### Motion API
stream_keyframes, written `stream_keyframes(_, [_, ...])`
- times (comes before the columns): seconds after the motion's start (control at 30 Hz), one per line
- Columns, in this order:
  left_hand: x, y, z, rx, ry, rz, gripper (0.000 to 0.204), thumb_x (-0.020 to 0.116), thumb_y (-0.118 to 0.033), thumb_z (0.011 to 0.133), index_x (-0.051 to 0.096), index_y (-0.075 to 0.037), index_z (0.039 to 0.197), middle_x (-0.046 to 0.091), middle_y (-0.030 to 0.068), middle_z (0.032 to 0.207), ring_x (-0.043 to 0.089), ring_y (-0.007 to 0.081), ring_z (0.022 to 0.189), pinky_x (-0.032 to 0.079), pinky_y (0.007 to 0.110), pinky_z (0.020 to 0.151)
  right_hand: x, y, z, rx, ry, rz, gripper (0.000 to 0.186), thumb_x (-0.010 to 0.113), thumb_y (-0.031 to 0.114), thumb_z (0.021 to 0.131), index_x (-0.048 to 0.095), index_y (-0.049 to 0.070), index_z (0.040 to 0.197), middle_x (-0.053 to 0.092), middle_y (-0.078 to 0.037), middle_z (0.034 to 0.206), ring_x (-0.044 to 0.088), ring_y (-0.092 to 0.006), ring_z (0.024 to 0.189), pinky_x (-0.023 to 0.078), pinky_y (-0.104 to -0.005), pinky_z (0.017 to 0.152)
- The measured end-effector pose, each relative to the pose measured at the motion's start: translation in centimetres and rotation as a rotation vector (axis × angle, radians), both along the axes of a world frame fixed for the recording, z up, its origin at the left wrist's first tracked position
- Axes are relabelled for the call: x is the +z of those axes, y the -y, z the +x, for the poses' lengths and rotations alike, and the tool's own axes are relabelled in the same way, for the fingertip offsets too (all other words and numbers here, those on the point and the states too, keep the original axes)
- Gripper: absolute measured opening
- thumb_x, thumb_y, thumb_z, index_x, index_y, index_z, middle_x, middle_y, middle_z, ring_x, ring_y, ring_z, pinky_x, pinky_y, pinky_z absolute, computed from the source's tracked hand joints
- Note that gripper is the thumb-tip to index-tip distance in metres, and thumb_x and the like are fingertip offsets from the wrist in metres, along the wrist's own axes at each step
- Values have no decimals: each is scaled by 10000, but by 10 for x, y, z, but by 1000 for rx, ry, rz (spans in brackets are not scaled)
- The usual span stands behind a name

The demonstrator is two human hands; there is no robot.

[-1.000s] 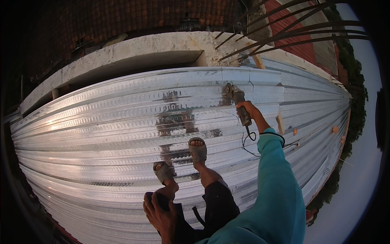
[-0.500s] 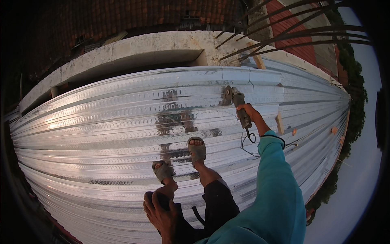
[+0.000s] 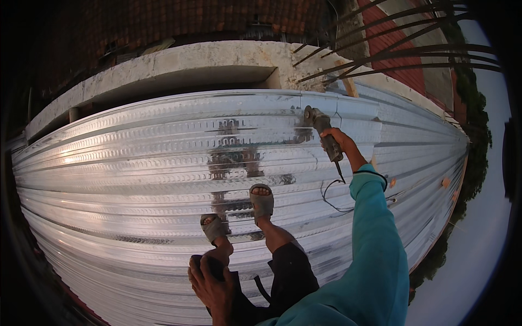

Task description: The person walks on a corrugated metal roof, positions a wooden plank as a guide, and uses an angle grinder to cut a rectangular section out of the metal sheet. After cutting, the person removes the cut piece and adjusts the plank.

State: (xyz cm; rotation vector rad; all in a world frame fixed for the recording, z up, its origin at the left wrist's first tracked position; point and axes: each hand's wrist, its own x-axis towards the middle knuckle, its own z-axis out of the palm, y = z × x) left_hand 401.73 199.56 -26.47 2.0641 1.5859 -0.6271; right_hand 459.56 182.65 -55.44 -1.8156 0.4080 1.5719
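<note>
My right hand (image 3: 338,138) reaches forward in a teal sleeve and grips the body of an angle grinder (image 3: 322,130). Its disc end touches the shiny corrugated metal roof sheet (image 3: 136,163) near the sheet's far edge. A dark cord (image 3: 333,193) trails from the grinder across the sheet. My left hand (image 3: 209,280) rests on my left knee, fingers folded over the dark trouser cloth. Both my feet in grey sandals (image 3: 262,201) stand on the ribs of the sheet.
A concrete beam (image 3: 179,62) runs along the far edge of the sheets. Bare steel rebar (image 3: 391,49) sticks out at the upper right beside a red brick wall. The roof drops off at the right edge, with trees and sky beyond.
</note>
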Motion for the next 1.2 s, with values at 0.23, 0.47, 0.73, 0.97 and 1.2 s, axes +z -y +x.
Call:
stream_keyframes(0.23, [5,4,6,120,-22,-91,746,737,-265,783,457,-91,1452,366,238,1554,347,482,1421,340,613,1127,7,-23,-8,7,17,9,330,749,262,771,640,12,958,664,-128,811,667,-259,683,587,-425,659])
stream_keyframes(0.47, [3,5,10,103,-23,-89,749,736,-270,785,458,-92,1458,358,237,1562,343,486,1424,342,609,1126,1,-26,8,35,-11,8,378,746,249,776,617,3,1033,665,-150,818,681,-272,676,587,-422,636])
stream_keyframes(0.73, [2,5,13,124,-57,-86,767,750,-289,785,453,-97,1466,345,233,1573,332,483,1433,349,604,1123,-3,-49,15,95,20,-92,418,747,281,761,612,22,1061,677,-152,836,679,-270,678,589,-431,636])
stream_keyframes(0.97, [1,8,17,142,-55,-92,771,754,-285,780,458,-91,1464,333,234,1580,324,488,1438,351,615,1119,-9,-57,23,91,3,-84,434,763,277,750,611,9,1056,676,-155,838,683,-281,692,596,-426,655])
stream_keyframes(1.2, [7,6,27,148,-82,-41,757,753,-227,756,457,-96,1440,392,226,1536,368,476,1409,384,610,1093,-13,-61,31,92,-57,-86,451,777,289,744,616,-4,1046,682,-162,847,689,-293,710,603,-435,675])
